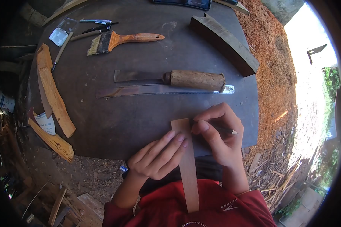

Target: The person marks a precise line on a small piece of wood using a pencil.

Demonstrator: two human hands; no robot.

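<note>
My left hand (157,156) holds a thin flat wooden strip (189,174), its fingers lying across the upper face and its thumb hidden. The strip runs from the table's near edge down over my red shirt. In my right hand (224,142) is a pencil (228,131), pinched between thumb and fingers beside the strip's upper right edge. One sharpened pencil end points out to the right; the other end is hidden by the fingers. Beyond my hands lie a chisel (197,80) with a rough wooden handle and a metal ruler (151,90), the handle overlapping the ruler.
On the dark table (113,121) lie a paintbrush (136,38), a thick wooden block (225,43), curved wood pieces (53,90), a small plastic case (59,36) and several pens (96,21). A sandpaper piece (44,123) sits at the left. Sawdust (276,75) covers the ground at right.
</note>
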